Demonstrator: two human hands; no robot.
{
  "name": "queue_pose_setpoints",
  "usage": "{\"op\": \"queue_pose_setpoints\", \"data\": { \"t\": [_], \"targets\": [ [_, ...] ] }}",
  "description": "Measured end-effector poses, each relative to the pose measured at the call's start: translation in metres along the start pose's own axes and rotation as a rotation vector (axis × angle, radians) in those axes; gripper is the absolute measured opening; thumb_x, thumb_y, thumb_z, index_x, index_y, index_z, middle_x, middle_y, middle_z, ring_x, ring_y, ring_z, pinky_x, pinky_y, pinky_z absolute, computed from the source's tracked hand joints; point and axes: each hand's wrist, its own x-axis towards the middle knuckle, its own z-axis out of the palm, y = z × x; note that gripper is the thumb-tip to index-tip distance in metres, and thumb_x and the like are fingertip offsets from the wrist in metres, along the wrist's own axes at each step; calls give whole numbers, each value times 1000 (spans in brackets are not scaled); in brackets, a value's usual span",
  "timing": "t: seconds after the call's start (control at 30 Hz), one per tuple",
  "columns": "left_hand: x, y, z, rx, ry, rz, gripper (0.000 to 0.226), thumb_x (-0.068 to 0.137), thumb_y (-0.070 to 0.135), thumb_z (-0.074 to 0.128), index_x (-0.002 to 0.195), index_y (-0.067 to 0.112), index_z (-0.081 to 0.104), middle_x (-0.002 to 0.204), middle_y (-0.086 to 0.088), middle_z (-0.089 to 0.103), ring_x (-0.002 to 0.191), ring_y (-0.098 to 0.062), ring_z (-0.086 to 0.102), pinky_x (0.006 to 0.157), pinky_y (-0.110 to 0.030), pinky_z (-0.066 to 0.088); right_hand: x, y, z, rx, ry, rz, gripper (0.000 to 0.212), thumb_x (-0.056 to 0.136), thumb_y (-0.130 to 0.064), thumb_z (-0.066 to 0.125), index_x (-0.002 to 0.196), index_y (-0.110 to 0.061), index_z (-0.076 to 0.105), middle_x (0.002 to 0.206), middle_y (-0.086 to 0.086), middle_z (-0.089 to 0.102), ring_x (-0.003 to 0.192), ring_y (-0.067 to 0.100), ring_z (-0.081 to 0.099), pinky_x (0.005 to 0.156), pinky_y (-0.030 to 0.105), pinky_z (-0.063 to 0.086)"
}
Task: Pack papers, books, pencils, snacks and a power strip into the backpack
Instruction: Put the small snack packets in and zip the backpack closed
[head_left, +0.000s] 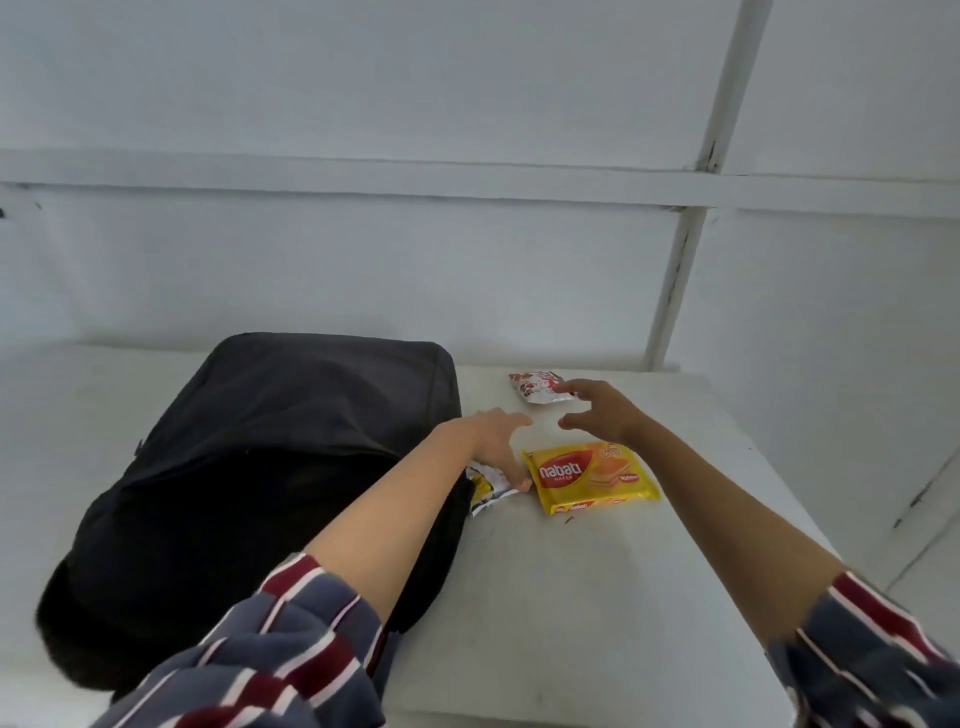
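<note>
A black backpack (260, 467) lies flat on the left half of the white table (597, 571). To its right lies a yellow Nabati wafer pack (592, 475). Farther back sits a small red and white snack packet (537, 389). A white and yellow wrapper (488, 488) pokes out beside the backpack, partly under my left hand (498, 441), whose fingers spread over it and reach the wafer pack's left edge. My right hand (602, 410) hovers with spread, curved fingers just right of the red packet and behind the wafer pack, holding nothing.
A white panelled wall (467, 270) with grey frame bars rises right behind the table. The table's right edge (810, 499) drops off beside my right forearm. Bare tabletop stretches in front of the snacks.
</note>
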Motion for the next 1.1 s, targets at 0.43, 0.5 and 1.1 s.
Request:
{"op": "queue_pose_setpoints", "data": {
  "t": [0.43, 0.5, 1.1],
  "targets": [
    [16, 1, 0, 11, -122, -171, 115, 70, 22, 82, 150, 23, -1, 154, -8, 24, 138, -30, 30, 108, -41, 35, 58, 33, 22, -370, -106, -100, 70, 91, -32, 57, 149, -23, 18, 157, -2, 13, 145, 17, 9, 115, 47, 4],
    [20, 0, -1, 7, -90, -175, 115, 70, 20, 82, 150, 22, -1, 154, -9, 24, 138, -29, 30, 108, -42, 36, 63, 35, 21, -445, -150, -89, 73, 92, -36, 54, 149, -25, 12, 158, -1, 9, 146, 20, 4, 115, 47, 0],
    [29, -5, 0, -22, 0, -176, 113, 72, 21, 80, 150, 22, -2, 155, -9, 19, 139, -30, 27, 110, -42, 34, 68, 40, 13, -345, -245, -31, 73, 79, -58, 61, 141, -30, 35, 150, 9, 28, 134, 30, 34, 108, 44, 30]
  ]
}}
